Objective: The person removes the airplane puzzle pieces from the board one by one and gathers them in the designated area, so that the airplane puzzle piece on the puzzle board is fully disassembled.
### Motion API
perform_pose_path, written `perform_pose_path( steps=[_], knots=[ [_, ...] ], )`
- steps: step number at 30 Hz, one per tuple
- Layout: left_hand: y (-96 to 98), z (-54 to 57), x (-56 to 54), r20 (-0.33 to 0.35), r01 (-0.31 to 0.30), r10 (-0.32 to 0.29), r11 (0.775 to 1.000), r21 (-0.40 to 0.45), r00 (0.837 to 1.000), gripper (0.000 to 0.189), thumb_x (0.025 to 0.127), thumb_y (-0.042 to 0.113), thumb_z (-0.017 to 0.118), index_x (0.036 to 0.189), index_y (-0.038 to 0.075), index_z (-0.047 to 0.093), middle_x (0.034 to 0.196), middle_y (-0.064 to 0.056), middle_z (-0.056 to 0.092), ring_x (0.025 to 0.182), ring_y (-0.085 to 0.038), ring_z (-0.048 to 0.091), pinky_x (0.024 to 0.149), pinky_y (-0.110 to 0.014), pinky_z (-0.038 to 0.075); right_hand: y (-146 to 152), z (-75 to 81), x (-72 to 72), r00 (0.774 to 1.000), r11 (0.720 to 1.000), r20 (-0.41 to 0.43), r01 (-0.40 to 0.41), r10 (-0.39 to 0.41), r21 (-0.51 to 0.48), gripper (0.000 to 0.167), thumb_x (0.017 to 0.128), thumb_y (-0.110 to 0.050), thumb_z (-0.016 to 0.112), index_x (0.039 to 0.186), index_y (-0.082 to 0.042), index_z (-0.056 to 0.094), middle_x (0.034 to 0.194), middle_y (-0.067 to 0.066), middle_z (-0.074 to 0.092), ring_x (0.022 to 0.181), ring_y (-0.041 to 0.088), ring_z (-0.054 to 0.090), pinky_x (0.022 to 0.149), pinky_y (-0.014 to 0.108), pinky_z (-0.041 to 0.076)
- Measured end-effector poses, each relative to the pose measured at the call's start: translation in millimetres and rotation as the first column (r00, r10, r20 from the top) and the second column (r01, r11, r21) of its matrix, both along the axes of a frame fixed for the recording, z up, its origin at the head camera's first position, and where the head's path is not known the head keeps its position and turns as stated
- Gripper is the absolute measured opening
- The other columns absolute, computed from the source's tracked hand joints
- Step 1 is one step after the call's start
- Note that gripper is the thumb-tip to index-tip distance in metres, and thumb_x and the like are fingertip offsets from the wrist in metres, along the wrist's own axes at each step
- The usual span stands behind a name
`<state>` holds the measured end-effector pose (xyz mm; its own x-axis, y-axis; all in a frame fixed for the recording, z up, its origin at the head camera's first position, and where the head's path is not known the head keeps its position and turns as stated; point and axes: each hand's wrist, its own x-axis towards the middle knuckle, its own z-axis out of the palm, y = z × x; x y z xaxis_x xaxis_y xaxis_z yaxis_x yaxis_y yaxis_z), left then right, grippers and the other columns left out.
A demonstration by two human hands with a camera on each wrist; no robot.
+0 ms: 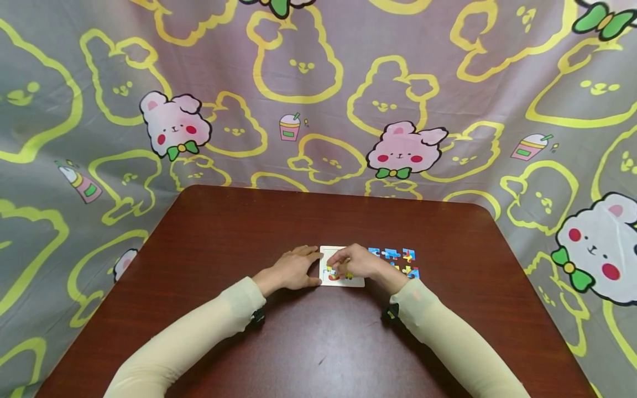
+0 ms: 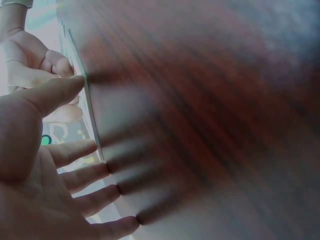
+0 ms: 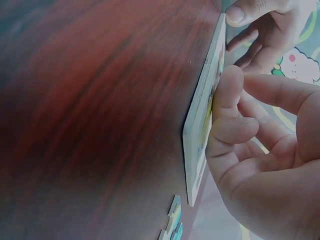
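A white jigsaw tray [image 1: 326, 254] lies flat on the brown table, with colourful fitted pieces showing in its lower part. At its left edge my left hand [image 1: 293, 268] rests with fingers spread and fairly straight; in the left wrist view the thumb [image 2: 70, 90] reaches the tray's rim and the fingertips are down by the tabletop. Over the tray bends my right hand [image 1: 359, 261], its fingers curled and the thumb and index tips together close above the pieces in the right wrist view. I cannot tell whether a piece is between those tips.
Several loose jigsaw pieces [image 1: 391, 254], blue with yellow and red parts, lie in rows just right of the tray, partly behind my right wrist. The brown table [image 1: 239, 221] extends all around. A patterned curtain [image 1: 308, 155] hangs behind its back edge and along both sides.
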<state>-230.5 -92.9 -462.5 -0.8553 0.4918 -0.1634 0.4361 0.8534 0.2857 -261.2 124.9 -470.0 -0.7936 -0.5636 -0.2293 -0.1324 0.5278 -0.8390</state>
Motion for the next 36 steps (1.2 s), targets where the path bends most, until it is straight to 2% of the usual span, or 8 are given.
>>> perform_pose_path(
  steps=[8, 14, 21, 30, 36],
  knots=[
    [0.3, 0.7, 0.5, 0.006, -0.006, 0.006, 1.0, -0.005, 1.0, 0.071, 0.089, 0.045, 0.071, 0.149, 0.015, 0.048, 0.16, -0.01, 0.039, 0.149, -0.034, 0.034, 0.114, -0.06, 0.036, 0.0, 0.8, 0.7, 1.0, 1.0, 0.013, -0.002, 0.003, -0.019, 0.026, 0.092, 0.0, 0.058, 0.114, 0.001, 0.072, 0.091, 0.011, 0.075, 0.068, 0.012, 0.068, 0.058, 0.025, 0.051],
    [0.5, -0.1, 0.3, 0.01, -0.007, 0.007, 1.0, -0.009, 1.0, 0.071, 0.089, 0.046, 0.071, 0.149, 0.016, 0.047, 0.16, -0.01, 0.039, 0.149, -0.034, 0.034, 0.114, -0.059, 0.036, -0.2, 0.9, 1.0, 1.0, 1.0, 0.02, -0.008, 0.008, -0.023, 0.026, 0.092, 0.0, 0.057, 0.113, 0.002, 0.072, 0.086, 0.01, 0.073, 0.066, 0.013, 0.067, 0.057, 0.026, 0.05],
    [0.6, -1.2, -0.4, -0.001, -0.002, 0.002, 1.0, -0.007, 1.0, 0.071, 0.089, 0.045, 0.072, 0.149, 0.015, 0.047, 0.159, -0.011, 0.039, 0.149, -0.034, 0.034, 0.114, -0.059, 0.036, -0.2, -0.7, 0.1, 1.0, 0.999, 0.009, -0.022, 0.023, -0.041, 0.028, 0.087, 0.005, 0.055, 0.111, 0.002, 0.071, 0.089, 0.012, 0.07, 0.07, 0.014, 0.068, 0.059, 0.027, 0.051],
    [0.4, 1.2, 0.8, 0.006, 0.001, -0.001, 1.0, -0.005, 1.0, 0.071, 0.089, 0.045, 0.071, 0.149, 0.015, 0.047, 0.159, -0.011, 0.039, 0.149, -0.035, 0.034, 0.114, -0.061, 0.036, -0.6, 0.0, 0.7, 1.0, 0.999, -0.004, -0.004, 0.004, -0.037, 0.023, 0.085, 0.002, 0.066, 0.108, -0.001, 0.071, 0.09, 0.014, 0.073, 0.069, 0.014, 0.068, 0.051, 0.026, 0.047],
    [-0.1, 0.6, 0.1, 0.003, 0.005, -0.005, 1.0, 0.001, 1.0, 0.072, 0.088, 0.045, 0.072, 0.148, 0.014, 0.048, 0.159, -0.012, 0.039, 0.148, -0.036, 0.034, 0.113, -0.061, 0.036, -1.7, -0.3, 0.0, 1.0, 0.999, -0.025, 0.014, -0.015, -0.044, 0.024, 0.08, 0.005, 0.069, 0.103, -0.002, 0.073, 0.086, 0.013, 0.073, 0.066, 0.012, 0.063, 0.052, 0.024, 0.047]
  ],
)
